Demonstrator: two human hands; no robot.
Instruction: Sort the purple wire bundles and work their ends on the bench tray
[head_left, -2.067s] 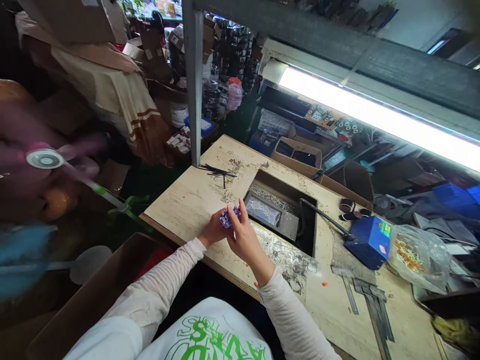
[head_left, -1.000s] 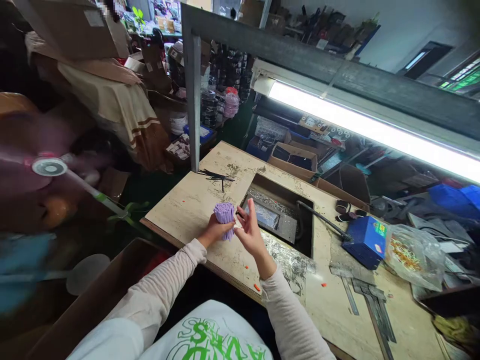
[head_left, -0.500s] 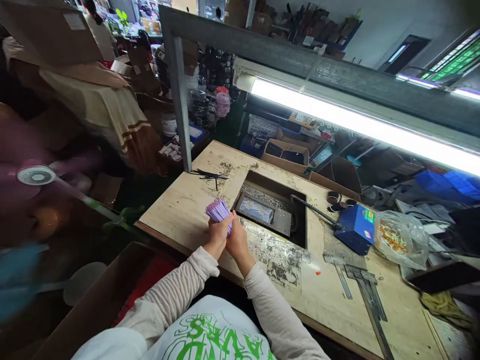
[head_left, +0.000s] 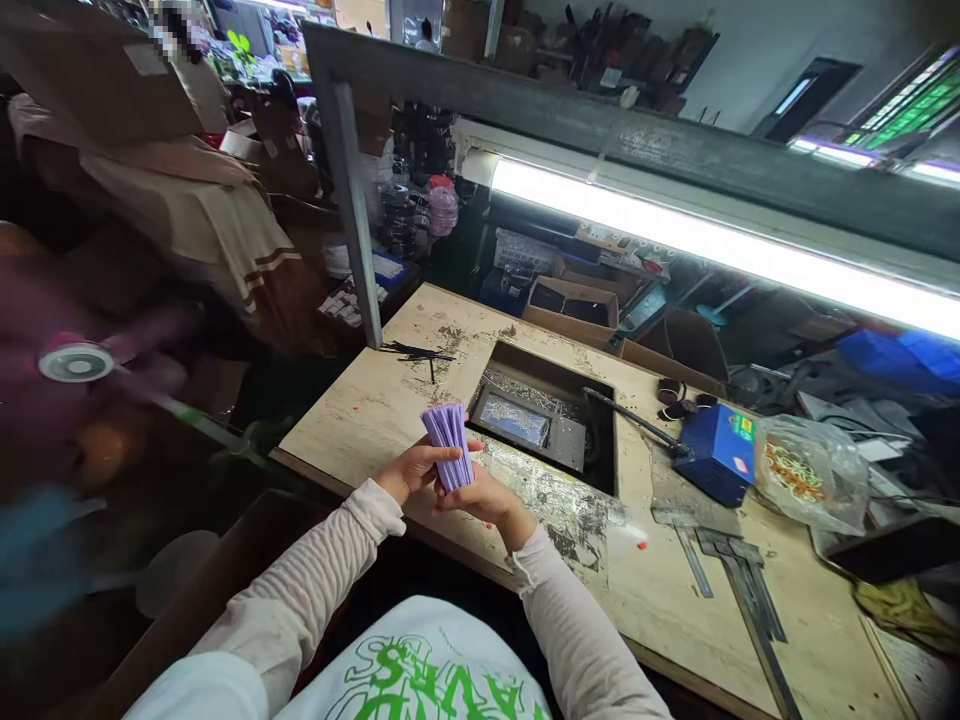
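Observation:
A bundle of thin purple wires or strips (head_left: 448, 435) stands nearly upright above the table's front part. My left hand (head_left: 412, 468) grips it from the left side, thumb across its front. Around the lower end, my right hand (head_left: 480, 492) is closed from the right. The tips at the top look pinkish and fan out slightly. Beyond the hands lies a recessed metal solder pot (head_left: 517, 415) in a cut-out of the wooden table (head_left: 337, 400).
Black strips (head_left: 420, 353) lie at the far left corner. To the right are a blue box with a rod (head_left: 716, 455), a plastic bag of scraps (head_left: 802, 475) and metal tools (head_left: 742, 570). A tube lamp (head_left: 675, 225) hangs above; a fan (head_left: 75, 362) spins at left.
My hands have shifted from wrapping the bundle closely together to holding it from both sides. More of the bundle shows, and it stands more upright.

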